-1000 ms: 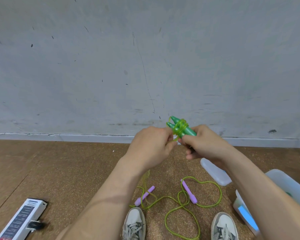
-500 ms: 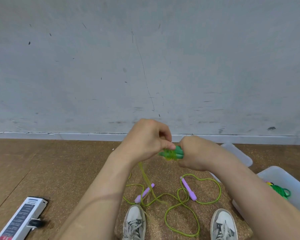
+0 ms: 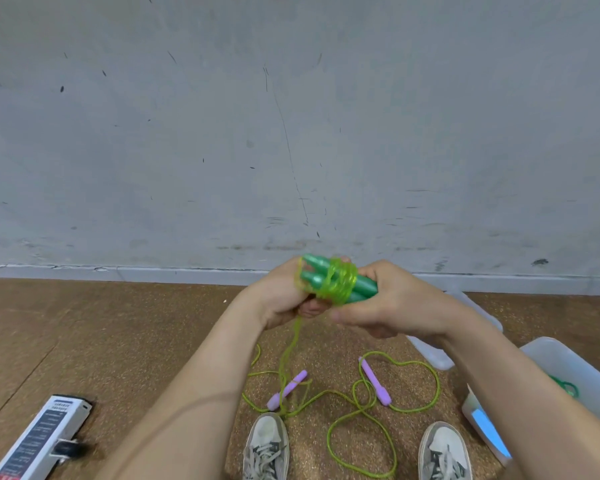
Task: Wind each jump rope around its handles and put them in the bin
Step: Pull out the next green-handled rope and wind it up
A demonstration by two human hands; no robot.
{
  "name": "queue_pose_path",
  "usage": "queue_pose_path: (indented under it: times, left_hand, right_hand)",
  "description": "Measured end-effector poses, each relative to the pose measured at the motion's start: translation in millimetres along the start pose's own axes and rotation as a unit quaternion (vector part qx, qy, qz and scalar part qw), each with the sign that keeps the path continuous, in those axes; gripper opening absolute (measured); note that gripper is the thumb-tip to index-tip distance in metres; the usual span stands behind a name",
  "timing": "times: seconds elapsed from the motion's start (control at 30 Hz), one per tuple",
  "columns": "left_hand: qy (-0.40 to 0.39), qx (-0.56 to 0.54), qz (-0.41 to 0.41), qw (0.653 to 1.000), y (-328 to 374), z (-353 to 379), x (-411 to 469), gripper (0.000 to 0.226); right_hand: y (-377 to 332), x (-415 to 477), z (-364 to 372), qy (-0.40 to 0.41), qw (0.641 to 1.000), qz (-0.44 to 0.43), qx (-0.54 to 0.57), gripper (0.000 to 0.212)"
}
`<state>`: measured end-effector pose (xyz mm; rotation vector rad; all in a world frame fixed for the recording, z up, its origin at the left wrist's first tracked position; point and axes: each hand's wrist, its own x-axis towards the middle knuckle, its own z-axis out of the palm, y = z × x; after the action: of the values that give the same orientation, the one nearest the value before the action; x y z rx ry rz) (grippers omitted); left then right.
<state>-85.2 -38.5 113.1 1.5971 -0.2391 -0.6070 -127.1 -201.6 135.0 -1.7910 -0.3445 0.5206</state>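
Rope-wound green handles [image 3: 365, 284]; box label [image 3: 37, 441] illegible

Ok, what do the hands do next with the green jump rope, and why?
Probably one more loop: the left hand should carry the loose rope over the green handles, which the right hand grips, because much of it hangs down to the floor.

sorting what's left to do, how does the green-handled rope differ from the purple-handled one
The green-handled jump rope is held in the left hand and right hand; the purple-handled jump rope lies on the floor. The green one's handles sit together, cord coiled round them; the purple one's lie apart, cord loose. Both cords are yellow-green.
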Motion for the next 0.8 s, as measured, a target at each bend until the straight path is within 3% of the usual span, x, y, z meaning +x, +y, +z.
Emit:
queue_pose_path:
  times: [0.1, 0.23, 0.33, 0.47, 0.63, 0.8]
  left_hand:
    - [0.034, 0.063, -0.004, 0.997, -6, 11, 5, 0.052]
    - [0.118, 0.230, 0.011, 0.966, -3, 20, 7, 0.052]
    - [0.147, 0.389, 0.076, 0.906, 1, 20, 2, 0.038]
    - [0.127, 0.600, 0.142, 0.777, 4, 24, -9, 0.028]
    - [0.140, 0.672, 0.194, 0.701, 12, 27, -14, 0.025]
    - [0.166, 0.659, 0.242, 0.692, 20, 14, -17, 0.020]
  right_hand:
    - [1, 4, -7, 0.097, 0.989, -0.011, 0.107, 0.015]
    - [8, 5, -18, 0.138, 0.987, 0.048, 0.073, 0.028]
    - [12, 8, -19, 0.161, 0.983, 0.082, 0.022, 0.026]
    - [18, 16, -22, 0.228, 0.963, 0.106, -0.092, 0.017]
    - [21, 24, -17, 0.244, 0.880, 0.129, -0.388, 0.031]
    - [23, 30, -5, 0.178, 0.862, 0.128, -0.457, 0.018]
